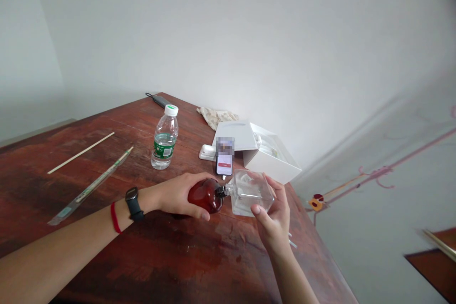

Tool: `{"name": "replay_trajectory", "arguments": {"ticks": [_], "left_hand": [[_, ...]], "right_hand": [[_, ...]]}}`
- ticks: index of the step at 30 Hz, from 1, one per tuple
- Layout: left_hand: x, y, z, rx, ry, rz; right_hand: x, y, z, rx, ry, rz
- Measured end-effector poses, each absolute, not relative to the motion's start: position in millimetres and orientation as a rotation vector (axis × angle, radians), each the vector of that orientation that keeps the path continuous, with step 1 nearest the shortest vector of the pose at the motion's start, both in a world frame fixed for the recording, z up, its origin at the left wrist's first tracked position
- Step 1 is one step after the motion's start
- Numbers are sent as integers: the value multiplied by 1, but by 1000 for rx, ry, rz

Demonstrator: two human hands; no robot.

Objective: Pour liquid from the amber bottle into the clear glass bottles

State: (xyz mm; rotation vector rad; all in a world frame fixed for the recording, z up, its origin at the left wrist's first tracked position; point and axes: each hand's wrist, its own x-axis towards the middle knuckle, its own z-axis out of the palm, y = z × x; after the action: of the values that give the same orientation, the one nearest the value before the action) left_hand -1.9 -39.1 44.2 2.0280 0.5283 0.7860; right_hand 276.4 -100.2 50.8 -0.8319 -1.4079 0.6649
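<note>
The location appears to be a plain room in a home; the exact room type cannot be determined. Indicators: pale, undecorated walls meet in a corner at the far left, and a worn, reddish-brown wooden desk stands near the far wall. Everyday items on the desk include a labelled water bottle, a smartphone and, at the far edge, a crumpled cloth. At the right, a pinkish pole with hooks resembles a household coat stand.
</note>
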Motion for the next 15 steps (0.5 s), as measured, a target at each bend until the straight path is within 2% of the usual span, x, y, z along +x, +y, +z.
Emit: {"name": "replay_trajectory", "arguments": {"ticks": [15], "left_hand": [[-2,-38,45,2041,528,759]], "right_hand": [[277,-101,50,-783,-1412,684]]}}
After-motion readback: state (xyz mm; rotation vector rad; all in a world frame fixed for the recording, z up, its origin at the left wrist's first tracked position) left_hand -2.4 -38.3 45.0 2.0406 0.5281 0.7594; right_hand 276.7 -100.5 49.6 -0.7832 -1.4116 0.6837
